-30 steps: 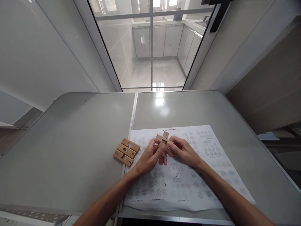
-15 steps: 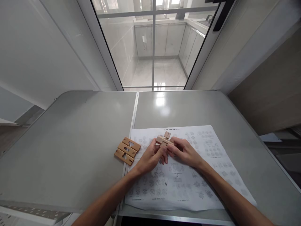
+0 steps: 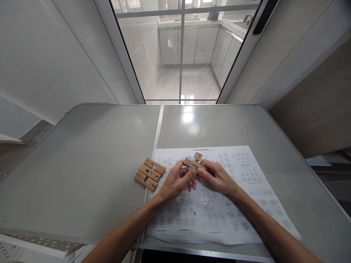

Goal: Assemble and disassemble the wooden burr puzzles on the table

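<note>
Between both hands, over the printed sheet (image 3: 219,215), is a small assembly of interlocking wooden puzzle pieces (image 3: 190,162). One piece of it sticks up at the far side. My left hand (image 3: 179,180) is closed on the near left of the assembly, thumb on the front. Opposite it, my right hand (image 3: 216,176) pinches the right end between thumb and fingers. The fingers partly cover the pieces, so how they join is hard to make out. Left of the hands lie three flat wooden pieces (image 3: 149,174) with cut-outs and numbers, side by side.
The sheet, covered in small line diagrams, lies on a grey folding table (image 3: 109,157) with a metal seam (image 3: 158,128) down its middle. Beyond the far edge stands a glazed door (image 3: 181,54). Shelving (image 3: 329,164) is at the right.
The view has shifted slightly. Both hands keep their hold on the puzzle pieces, with only small finger movement. The three numbered pieces stay where they were on the table.
</note>
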`<state>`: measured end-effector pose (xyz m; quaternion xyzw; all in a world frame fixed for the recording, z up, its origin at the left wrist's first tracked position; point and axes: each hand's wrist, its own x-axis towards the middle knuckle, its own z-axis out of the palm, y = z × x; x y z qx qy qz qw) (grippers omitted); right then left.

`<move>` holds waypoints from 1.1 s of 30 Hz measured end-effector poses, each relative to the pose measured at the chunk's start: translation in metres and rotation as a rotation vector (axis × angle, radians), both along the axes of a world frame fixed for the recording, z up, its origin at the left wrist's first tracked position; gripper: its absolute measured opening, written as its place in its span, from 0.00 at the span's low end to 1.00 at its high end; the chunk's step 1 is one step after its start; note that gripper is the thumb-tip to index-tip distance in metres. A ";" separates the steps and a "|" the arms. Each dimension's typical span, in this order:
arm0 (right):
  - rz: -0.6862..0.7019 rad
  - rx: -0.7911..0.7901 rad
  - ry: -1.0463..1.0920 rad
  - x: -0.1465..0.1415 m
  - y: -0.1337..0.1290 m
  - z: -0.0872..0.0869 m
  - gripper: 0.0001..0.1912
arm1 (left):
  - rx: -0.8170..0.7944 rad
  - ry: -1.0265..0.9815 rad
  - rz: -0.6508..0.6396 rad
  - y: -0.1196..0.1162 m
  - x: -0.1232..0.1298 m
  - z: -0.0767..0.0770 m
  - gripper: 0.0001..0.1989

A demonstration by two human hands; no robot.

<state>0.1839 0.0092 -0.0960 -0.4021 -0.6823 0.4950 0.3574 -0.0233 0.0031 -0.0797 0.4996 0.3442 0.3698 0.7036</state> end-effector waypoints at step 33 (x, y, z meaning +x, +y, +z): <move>-0.143 0.191 -0.098 -0.011 -0.012 0.005 0.23 | 0.091 0.084 0.122 -0.004 0.002 0.006 0.23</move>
